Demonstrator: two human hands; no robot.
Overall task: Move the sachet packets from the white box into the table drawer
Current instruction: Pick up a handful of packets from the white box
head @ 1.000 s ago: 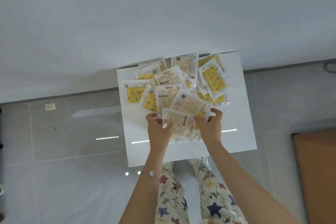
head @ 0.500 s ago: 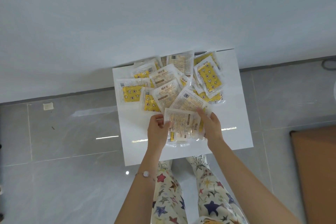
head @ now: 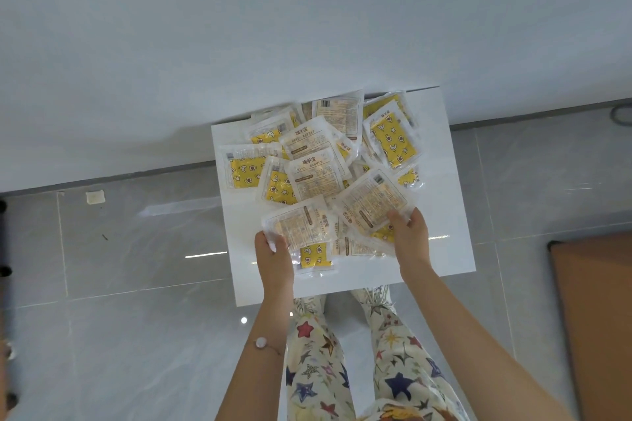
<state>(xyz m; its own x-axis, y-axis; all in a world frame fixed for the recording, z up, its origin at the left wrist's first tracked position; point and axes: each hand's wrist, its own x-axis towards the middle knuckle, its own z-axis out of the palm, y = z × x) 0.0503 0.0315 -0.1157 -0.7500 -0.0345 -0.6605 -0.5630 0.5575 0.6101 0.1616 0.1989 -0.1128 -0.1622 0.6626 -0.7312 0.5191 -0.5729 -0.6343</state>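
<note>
left hand (head: 273, 258) pinches near sachet (head: 301, 227), right hand (head: 410, 236) grips second sachet (head: 371, 203); pile (head: 313, 176) labels read "HAND WARMER".

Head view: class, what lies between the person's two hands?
Overlapping sachet packets on the white surface fill the gap between left hand and right hand, seen in the head view.

Sachet packets (head: 318, 174): lower ones lying covered by upper ones at the table's (head: 441, 181) middle; small print blurring. Brown board (head: 595, 318), right of table: running off-frame.
</note>
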